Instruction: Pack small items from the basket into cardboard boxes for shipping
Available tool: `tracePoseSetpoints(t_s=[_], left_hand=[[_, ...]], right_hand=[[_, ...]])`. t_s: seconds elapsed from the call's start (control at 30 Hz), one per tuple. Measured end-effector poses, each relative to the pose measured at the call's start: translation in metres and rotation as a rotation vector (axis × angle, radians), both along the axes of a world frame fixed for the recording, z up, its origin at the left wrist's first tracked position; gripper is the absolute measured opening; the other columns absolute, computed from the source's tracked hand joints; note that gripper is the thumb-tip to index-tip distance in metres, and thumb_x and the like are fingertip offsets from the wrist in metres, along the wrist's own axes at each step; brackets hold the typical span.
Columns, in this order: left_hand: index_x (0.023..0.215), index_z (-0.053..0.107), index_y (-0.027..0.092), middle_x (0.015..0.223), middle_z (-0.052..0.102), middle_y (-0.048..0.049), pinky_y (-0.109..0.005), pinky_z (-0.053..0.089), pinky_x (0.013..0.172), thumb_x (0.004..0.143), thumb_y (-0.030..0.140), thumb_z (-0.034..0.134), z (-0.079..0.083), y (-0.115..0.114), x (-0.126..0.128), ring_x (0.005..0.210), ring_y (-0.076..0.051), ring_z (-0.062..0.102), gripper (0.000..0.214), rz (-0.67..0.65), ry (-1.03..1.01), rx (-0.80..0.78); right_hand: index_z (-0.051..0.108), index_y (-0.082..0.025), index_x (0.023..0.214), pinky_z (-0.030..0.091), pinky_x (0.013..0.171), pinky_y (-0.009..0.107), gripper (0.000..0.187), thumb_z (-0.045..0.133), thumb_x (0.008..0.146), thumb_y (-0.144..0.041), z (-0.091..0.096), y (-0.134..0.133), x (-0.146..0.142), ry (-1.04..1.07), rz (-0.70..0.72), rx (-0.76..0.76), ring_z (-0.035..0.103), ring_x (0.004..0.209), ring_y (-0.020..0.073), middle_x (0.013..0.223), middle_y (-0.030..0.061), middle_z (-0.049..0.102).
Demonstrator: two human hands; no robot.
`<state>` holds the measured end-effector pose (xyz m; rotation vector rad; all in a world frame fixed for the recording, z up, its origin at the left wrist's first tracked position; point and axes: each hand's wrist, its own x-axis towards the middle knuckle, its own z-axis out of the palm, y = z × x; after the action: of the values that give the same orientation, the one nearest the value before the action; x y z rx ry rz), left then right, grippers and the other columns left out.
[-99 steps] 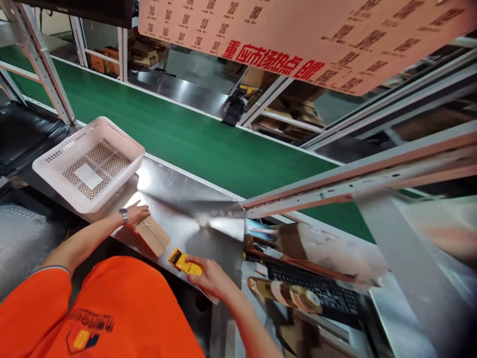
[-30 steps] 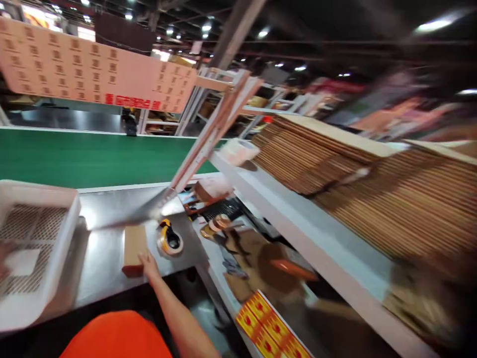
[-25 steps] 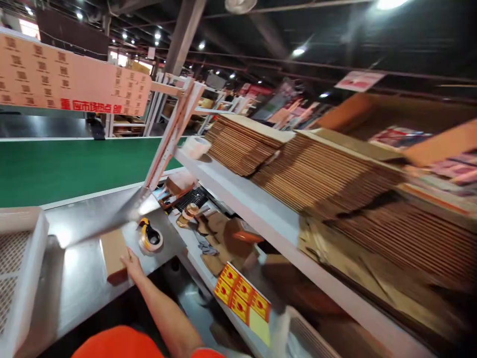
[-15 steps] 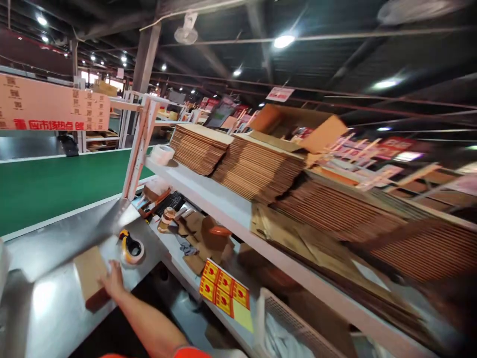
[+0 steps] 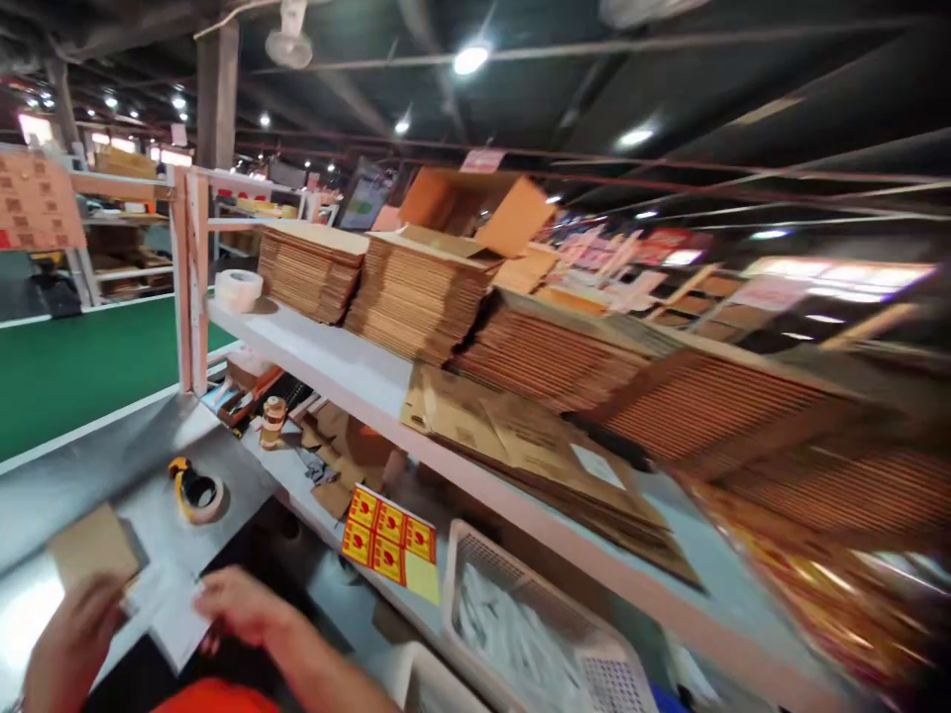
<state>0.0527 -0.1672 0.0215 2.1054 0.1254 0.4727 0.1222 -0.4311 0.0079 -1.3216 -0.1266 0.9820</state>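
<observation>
My left hand (image 5: 68, 642) and my right hand (image 5: 236, 606) are low at the left, above the near edge of the steel worktop (image 5: 111, 465). Between them is a white paper sheet (image 5: 169, 616); each hand pinches one side of it, though both are blurred by motion. A small closed cardboard box (image 5: 90, 545) lies on the worktop just behind my left hand. A yellow tape dispenser (image 5: 194, 489) with a roll in it rests to the right of the box.
A white shelf (image 5: 327, 361) carries stacks of flattened cartons (image 5: 420, 297) and a tape roll (image 5: 238, 289). Below it lie a yellow-and-red sticker sheet (image 5: 390, 540) and a white perforated basket (image 5: 535, 619). The green conveyor belt (image 5: 66, 371) runs at the left.
The view has swung right and up toward the carton shelf. My right hand has left the cardboard box, and both hands now hold a white paper sheet in front of it.
</observation>
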Motion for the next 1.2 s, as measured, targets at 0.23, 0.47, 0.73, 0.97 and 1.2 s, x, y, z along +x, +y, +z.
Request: tracePoseSetpoints(t_s=[0.23,0.47,0.73,0.97,1.2], left_hand=[[0.09,0.085,0.024,0.087,0.085,-0.0106,-0.037,0.062,0.065,0.064,0.077,0.089,0.024,-0.141,0.019,0.081,-0.031,0.079,0.059,-0.228,0.601,-0.58],[0.068,0.078,0.022,0.074,0.081,-0.0131,-0.04,0.057,0.066,0.075,0.078,0.082,-0.007,-0.202,-0.002,0.066,-0.025,0.071,0.057,-0.162,0.622,-0.581],[0.065,0.076,0.018,0.071,0.079,-0.0106,-0.034,0.055,0.065,0.064,0.077,0.091,-0.005,-0.222,-0.014,0.068,-0.023,0.071,0.061,-0.059,0.669,-0.68],[0.063,0.071,0.018,0.07,0.077,-0.01,-0.031,0.052,0.063,0.061,0.073,0.096,-0.004,-0.226,-0.016,0.067,-0.022,0.071,0.061,-0.064,0.663,-0.733],[0.101,0.078,0.015,0.096,0.08,-0.0125,-0.037,0.062,0.077,0.07,0.064,0.095,-0.025,-0.222,-0.016,0.091,-0.028,0.079,0.06,0.054,0.548,-0.561]], right_hand=[[0.082,-0.021,0.088,0.059,0.066,0.036,0.06,0.09,0.075,-0.079,-0.002,-0.074,0.002,-0.187,-0.422,-0.023,0.071,0.076,0.0235,0.087,0.0085,0.083],[0.085,-0.019,0.095,0.062,0.069,0.032,0.061,0.091,0.076,-0.077,-0.021,-0.118,-0.03,0.024,-0.424,0.07,0.077,0.083,0.0236,0.096,0.0101,0.086],[0.086,-0.018,0.093,0.058,0.067,0.028,0.055,0.101,0.069,-0.065,-0.028,-0.144,-0.049,0.159,-0.461,0.078,0.072,0.077,0.0183,0.089,0.0067,0.082],[0.085,-0.019,0.087,0.055,0.068,0.029,0.052,0.098,0.071,-0.066,-0.03,-0.145,-0.051,0.064,-0.462,0.046,0.069,0.073,0.018,0.084,0.0053,0.082],[0.086,-0.018,0.078,0.054,0.066,0.031,0.055,0.098,0.067,-0.071,-0.029,-0.145,-0.052,-0.041,-0.552,-0.014,0.065,0.066,0.0165,0.079,0.007,0.082]])
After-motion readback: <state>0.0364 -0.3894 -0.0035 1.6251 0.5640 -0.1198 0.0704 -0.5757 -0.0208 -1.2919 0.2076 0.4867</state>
